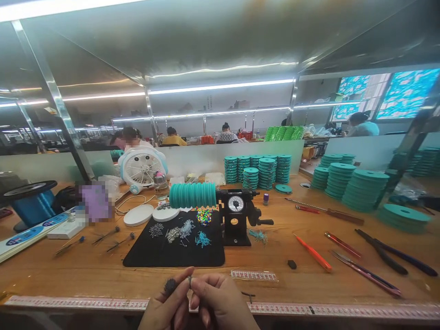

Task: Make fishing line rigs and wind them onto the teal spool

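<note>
No text is legible; the dial point(235, 203) markings are too small.

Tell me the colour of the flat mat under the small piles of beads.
Black; the flat mat shows best in the head view.

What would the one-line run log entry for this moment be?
left hand: fingers pinch small dark fuzzy piece | right hand: fingertips meet left | ahead: black mat, winding device | wooden bench

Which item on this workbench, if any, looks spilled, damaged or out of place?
Little stands out. A few teal pins lie loose on the bare wood beside the black mat, while the other small parts sit in piles on it. Nothing looks damaged.
</note>
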`<state>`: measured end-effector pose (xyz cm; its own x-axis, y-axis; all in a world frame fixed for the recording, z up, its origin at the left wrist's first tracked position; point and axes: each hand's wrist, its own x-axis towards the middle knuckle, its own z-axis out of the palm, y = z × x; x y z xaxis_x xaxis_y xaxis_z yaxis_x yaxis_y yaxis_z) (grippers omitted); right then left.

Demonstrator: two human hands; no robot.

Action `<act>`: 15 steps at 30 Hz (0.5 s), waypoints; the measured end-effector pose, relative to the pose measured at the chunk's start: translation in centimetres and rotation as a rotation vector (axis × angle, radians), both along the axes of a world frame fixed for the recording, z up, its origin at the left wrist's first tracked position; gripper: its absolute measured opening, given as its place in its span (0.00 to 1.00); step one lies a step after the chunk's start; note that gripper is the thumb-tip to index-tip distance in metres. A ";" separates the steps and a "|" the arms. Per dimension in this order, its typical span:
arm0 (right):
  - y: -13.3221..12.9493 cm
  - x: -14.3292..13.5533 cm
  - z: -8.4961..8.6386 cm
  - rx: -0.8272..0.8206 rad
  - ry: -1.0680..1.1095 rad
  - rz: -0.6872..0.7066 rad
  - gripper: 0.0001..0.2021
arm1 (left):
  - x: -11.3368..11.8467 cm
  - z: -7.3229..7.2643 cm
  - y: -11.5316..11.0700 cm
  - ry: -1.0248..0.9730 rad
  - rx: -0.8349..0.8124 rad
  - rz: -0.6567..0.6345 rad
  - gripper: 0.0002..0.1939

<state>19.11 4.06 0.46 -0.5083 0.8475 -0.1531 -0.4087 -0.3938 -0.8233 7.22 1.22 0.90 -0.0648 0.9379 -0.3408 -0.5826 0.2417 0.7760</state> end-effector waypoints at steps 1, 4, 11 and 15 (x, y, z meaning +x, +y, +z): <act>0.0 0.0 0.0 -0.014 -0.004 -0.025 0.27 | -0.2 -0.5 0.2 0.003 0.003 -0.012 0.20; -0.1 -0.1 -0.4 -0.019 -0.001 -0.079 0.27 | -0.7 -1.6 0.8 0.031 0.032 0.009 0.19; 0.4 -1.0 -2.4 -0.059 0.151 -0.066 0.27 | -0.5 -1.2 1.3 0.149 0.069 -0.022 0.20; 0.5 -0.9 -2.6 -0.112 0.215 -0.025 0.24 | -0.5 -1.6 1.5 0.183 0.112 -0.122 0.23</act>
